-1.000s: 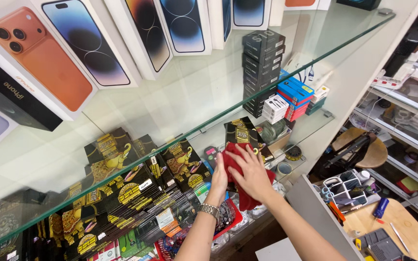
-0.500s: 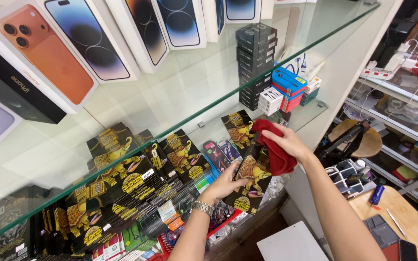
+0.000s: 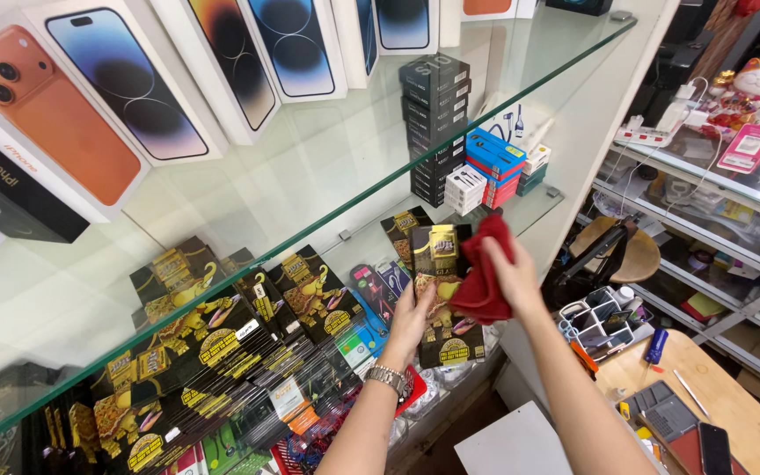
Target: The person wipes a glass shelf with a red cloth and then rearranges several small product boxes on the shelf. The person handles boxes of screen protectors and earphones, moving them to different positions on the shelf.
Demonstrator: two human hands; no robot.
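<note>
Head view: left hand (image 3: 412,318) grips black-and-gold flat package (image 3: 444,295) by left edge, fingers clamped on it; package upright, long axis vertical, lifted in front of lower glass shelf (image 3: 534,200); right hand (image 3: 510,274) just right of package, fingers bunched tight on red cloth (image 3: 484,273); cloth pressed against package's right face; similar packages (image 3: 222,352) stacked left, under upper glass shelf (image 3: 327,158).
</note>
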